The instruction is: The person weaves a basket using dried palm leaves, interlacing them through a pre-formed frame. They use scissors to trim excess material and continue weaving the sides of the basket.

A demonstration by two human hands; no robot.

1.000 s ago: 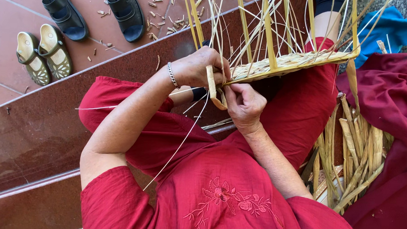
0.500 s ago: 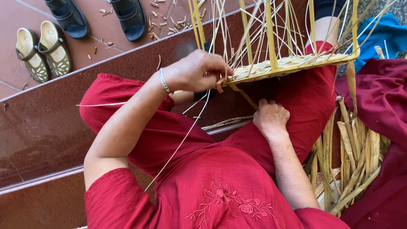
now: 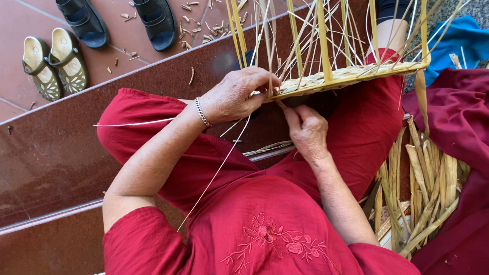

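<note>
Weaving fills the middle of the view: a half-made basket of pale yellow woven straw (image 3: 346, 76) lies across the lap, its flat woven band running from centre to upper right, with long loose stakes standing up toward the far edge. The left hand (image 3: 238, 96) sits at the band's left end, fingers curled closed around the woven edge and a few thin strands (a silver bracelet (image 3: 202, 112) circles the wrist). The right hand (image 3: 308, 132) is just below the band, touching its underside, fingers bunched narrow and pinching a strand there. A long thin pale strand (image 3: 215, 175) trails down across the red embroidered dress (image 3: 262, 237). To the right lies a bundle of dried yellow-green leaf strips (image 3: 424, 184) beside dark red cloth (image 3: 470, 120). Far left, on the reddish tiled floor (image 3: 19, 12), stand olive-green sandals (image 3: 53, 60) and black sandals (image 3: 118, 14).
</note>
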